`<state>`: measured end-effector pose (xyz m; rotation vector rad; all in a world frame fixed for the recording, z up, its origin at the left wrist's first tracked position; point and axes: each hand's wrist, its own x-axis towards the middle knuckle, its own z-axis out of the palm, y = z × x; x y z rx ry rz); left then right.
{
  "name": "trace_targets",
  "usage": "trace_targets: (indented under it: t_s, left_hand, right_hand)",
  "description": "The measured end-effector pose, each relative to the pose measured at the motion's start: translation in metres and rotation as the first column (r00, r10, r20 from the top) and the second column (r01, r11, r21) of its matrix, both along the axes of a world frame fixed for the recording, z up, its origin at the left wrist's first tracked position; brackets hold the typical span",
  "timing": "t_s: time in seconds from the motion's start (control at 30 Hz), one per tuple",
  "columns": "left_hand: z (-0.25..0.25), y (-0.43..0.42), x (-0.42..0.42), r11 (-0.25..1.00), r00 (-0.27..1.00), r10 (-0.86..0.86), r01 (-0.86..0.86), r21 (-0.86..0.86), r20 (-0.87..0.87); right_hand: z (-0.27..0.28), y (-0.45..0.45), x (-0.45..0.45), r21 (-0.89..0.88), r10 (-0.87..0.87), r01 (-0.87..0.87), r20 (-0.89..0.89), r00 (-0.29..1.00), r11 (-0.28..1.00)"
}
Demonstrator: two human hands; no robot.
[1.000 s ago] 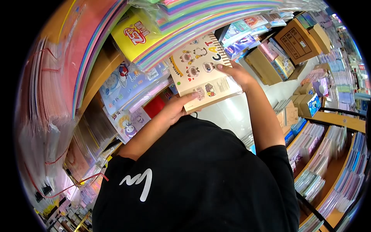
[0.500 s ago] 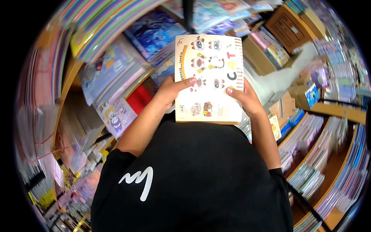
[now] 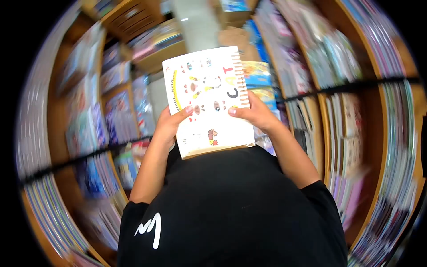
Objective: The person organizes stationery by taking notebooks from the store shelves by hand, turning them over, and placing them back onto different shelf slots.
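A white notebook (image 3: pixel 207 127) with cartoon cat faces and the coloured letters "CAT" on its cover is held in front of my black shirt, tilted slightly. Brown stripes run along its right edge, and a tan lower edge shows some thickness. My left hand (image 3: pixel 170 124) grips its left side, thumb lying on the cover. On the opposite side my right hand (image 3: pixel 260 115) closes around the edge, its thumb also on the cover. The fingers of both hands are hidden beneath the notebook.
Wooden shelves packed with books and booklets rise at left (image 3: pixel 100 133) and right (image 3: pixel 318 66). A cardboard box of books (image 3: pixel 162 55) stands ahead on the left, near a pale floor strip (image 3: pixel 194 26). Bright yellow-and-blue packs (image 3: pixel 258 73) lie just beyond the notebook.
My body and view have turned right, so the aisle between shelves is now straight ahead. The notebook has shifted left and lower in view and tilted; both hands keep their hold.
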<state>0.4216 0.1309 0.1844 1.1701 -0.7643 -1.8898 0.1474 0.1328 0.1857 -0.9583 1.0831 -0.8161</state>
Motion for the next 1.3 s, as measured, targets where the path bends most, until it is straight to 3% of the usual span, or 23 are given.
trace_targets:
  t_s: [0.1, 0.2, 0.23, 0.27, 0.33, 0.4, 0.5, 0.53, 0.63, 0.7, 0.73, 0.93, 0.97, 1.07, 1.13, 1.2, 1.27, 1.3]
  left_hand:
    - [-0.006, -0.041, -0.087, 0.969, 0.97, -0.238, 0.234, 0.081, 0.046]
    - [-0.01, -0.069, -0.188, 0.891, 0.891, -0.452, 0.449, 0.065, 0.047]
    - [0.002, -0.068, -0.141, 0.845, 0.845, -0.535, 0.534, 0.036, 0.01]
    - [0.006, -0.075, -0.173, 0.8, 0.8, -0.6, 0.598, 0.059, 0.031]
    - [0.007, -0.085, -0.218, 0.662, 0.662, -0.749, 0.748, 0.046, 0.014]
    - [0.019, -0.08, -0.25, 0.557, 0.557, -0.83, 0.83, 0.012, -0.002]
    - [0.021, -0.069, -0.279, 0.323, 0.323, -0.946, 0.945, -0.046, 0.001]
    - [0.018, -0.064, -0.293, 0.258, 0.258, -0.966, 0.966, -0.038, 0.003]
    - [0.023, -0.045, -0.331, 0.143, 0.145, -0.989, 0.989, -0.048, 0.04]
    - [0.024, -0.036, -0.348, -0.015, -0.014, -1.0, 0.998, -0.054, 0.02]
    - [0.028, -0.033, -0.358, -0.038, -0.036, -0.999, 0.997, -0.07, 0.029]
    - [0.066, 0.011, -0.437, -0.028, -0.041, -0.998, 0.97, -0.24, -0.051]
    - [0.058, 0.018, -0.454, 0.038, 0.021, -0.996, 0.974, -0.221, -0.081]
    - [0.048, 0.026, -0.489, 0.041, 0.013, -0.983, 0.988, -0.148, -0.186]
    - [0.044, 0.034, -0.493, 0.004, -0.009, -0.988, 0.997, -0.08, -0.156]
    - [0.01, 0.047, -0.495, 0.088, 0.09, -0.996, 0.991, 0.096, -0.016]
    - [-0.016, 0.057, -0.504, 0.106, 0.109, -0.994, 0.99, 0.093, -0.019]
    - [-0.027, 0.061, -0.506, 0.149, 0.152, -0.988, 0.985, 0.083, -0.035]
  right_hand:
    - [-0.003, 0.027, -0.078, 0.026, -0.215, 0.214, 0.047, 0.975, 0.977]
    - [-0.024, 0.065, -0.148, 0.061, -0.483, 0.479, 0.077, 0.872, 0.875]
    - [0.004, 0.085, -0.09, 0.033, -0.511, 0.51, 0.06, 0.857, 0.859]
    - [0.003, 0.099, -0.108, 0.055, -0.577, 0.575, 0.082, 0.812, 0.816]
    - [0.006, 0.125, -0.115, 0.102, -0.771, 0.767, 0.007, 0.636, 0.634]
    - [0.005, 0.153, -0.107, 0.075, -0.853, 0.852, -0.022, 0.521, 0.518]
    - [0.02, 0.186, -0.079, 0.062, -0.968, 0.967, -0.006, 0.25, 0.249]
    - [0.022, 0.195, -0.077, 0.057, -0.976, 0.974, -0.006, 0.218, 0.217]
    - [0.019, 0.219, -0.07, 0.094, -0.998, 0.994, 0.027, -0.062, -0.059]
    - [0.02, 0.229, -0.068, 0.08, -0.988, 0.986, 0.051, -0.149, -0.145]
    - [0.023, 0.23, -0.07, 0.068, -0.974, 0.976, 0.078, -0.214, -0.208]
    - [0.041, 0.278, -0.163, 0.061, -0.947, 0.953, 0.103, -0.303, -0.298]
    - [0.041, 0.288, -0.188, 0.081, -0.952, 0.963, 0.153, -0.265, -0.256]
    - [0.032, 0.318, -0.254, 0.164, -0.946, 0.97, 0.242, -0.217, -0.181]
    - [0.028, 0.324, -0.275, 0.215, -0.937, 0.966, 0.284, -0.202, -0.143]
    - [0.019, 0.321, -0.271, 0.069, -0.935, 0.96, -0.257, -0.247, -0.272]
    - [-0.016, 0.327, -0.264, 0.077, -0.902, 0.945, -0.332, -0.275, -0.317]
    - [-0.027, 0.333, -0.26, 0.188, -0.95, 0.943, -0.202, -0.237, -0.275]
